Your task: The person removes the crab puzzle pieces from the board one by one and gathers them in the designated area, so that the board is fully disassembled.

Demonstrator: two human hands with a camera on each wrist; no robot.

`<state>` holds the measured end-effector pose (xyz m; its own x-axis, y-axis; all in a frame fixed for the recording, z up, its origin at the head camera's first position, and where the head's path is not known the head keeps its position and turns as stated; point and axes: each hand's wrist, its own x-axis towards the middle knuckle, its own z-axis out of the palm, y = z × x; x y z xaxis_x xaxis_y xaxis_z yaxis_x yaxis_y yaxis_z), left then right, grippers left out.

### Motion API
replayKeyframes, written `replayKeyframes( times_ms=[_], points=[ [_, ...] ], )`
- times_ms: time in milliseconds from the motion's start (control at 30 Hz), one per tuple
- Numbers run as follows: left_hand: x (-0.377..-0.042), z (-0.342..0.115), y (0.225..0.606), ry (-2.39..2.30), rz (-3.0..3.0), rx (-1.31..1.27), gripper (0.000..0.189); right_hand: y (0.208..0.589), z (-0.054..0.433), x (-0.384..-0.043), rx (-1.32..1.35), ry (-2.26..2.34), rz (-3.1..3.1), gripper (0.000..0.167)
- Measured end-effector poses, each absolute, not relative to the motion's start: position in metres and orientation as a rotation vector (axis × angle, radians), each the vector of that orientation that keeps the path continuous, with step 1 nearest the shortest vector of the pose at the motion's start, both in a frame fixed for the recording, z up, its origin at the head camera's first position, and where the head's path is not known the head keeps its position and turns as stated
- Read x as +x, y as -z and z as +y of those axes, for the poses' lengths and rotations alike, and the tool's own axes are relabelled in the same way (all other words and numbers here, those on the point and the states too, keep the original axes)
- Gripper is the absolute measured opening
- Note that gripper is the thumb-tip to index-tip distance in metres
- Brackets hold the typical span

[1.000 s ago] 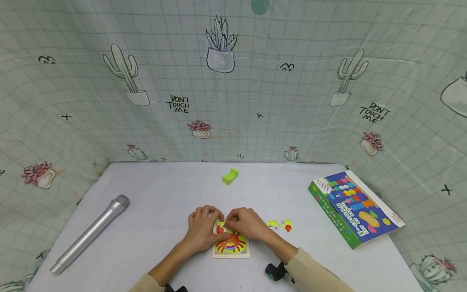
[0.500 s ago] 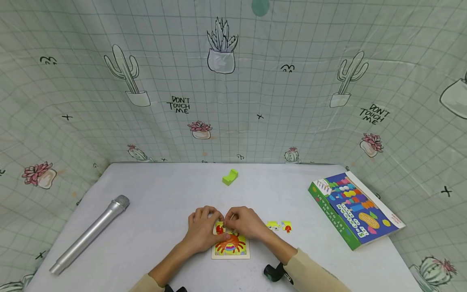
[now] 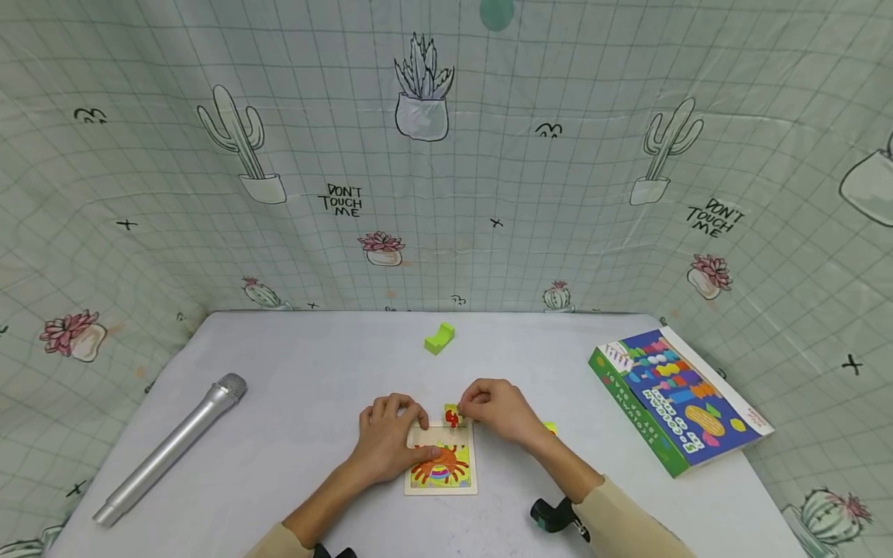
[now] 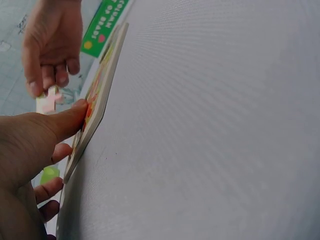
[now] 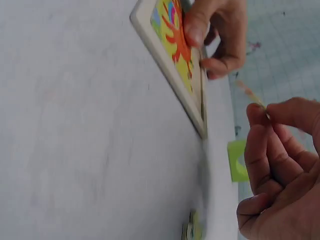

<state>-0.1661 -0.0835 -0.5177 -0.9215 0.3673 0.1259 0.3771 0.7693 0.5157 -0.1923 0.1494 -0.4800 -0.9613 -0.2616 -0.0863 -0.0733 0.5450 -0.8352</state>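
A square wooden puzzle board [image 3: 441, 491] with an orange crab picture lies on the table; its far strip shows bare wood. My left hand [image 3: 382, 442] holds the board at its far left, thumb [image 4: 70, 120] on the picture and fingers at the edge. Just past the far edge, my right hand [image 3: 504, 409] pinches a red and yellow puzzle piece [image 3: 452, 417] between thumb and fingertips. Seen edge-on in the right wrist view, that puzzle piece [image 5: 250, 93] is raised and tilted, apart from the board.
A yellow puzzle piece [image 3: 550, 427] shows partly behind the right forearm. Farther back lies a lime-green notched block [image 3: 439, 339]. A silver microphone [image 3: 174, 449] is on the left, a blue and green box [image 3: 680, 399] on the right. Printed cloth [image 3: 446, 178] hangs behind the table.
The red and yellow piece has come out of the board's far part, baring the wood there. My right hand has moved away and to the right with it; the left stays put.
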Motion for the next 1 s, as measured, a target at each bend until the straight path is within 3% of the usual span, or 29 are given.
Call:
replayKeyframes(
  times_ms=[500, 1000],
  points=[
    [-0.164, -0.083, 0.516, 0.893, -2.92, -0.633, 0.037, 0.492, 0.202, -0.184, -0.19, 1.187, 2.678, 0.006],
    [-0.166, -0.082, 0.519, 0.872, -2.937, -0.615, 0.038, 0.496, 0.207, -0.183, -0.231, 1.085, 2.755, 0.008]
  ],
)
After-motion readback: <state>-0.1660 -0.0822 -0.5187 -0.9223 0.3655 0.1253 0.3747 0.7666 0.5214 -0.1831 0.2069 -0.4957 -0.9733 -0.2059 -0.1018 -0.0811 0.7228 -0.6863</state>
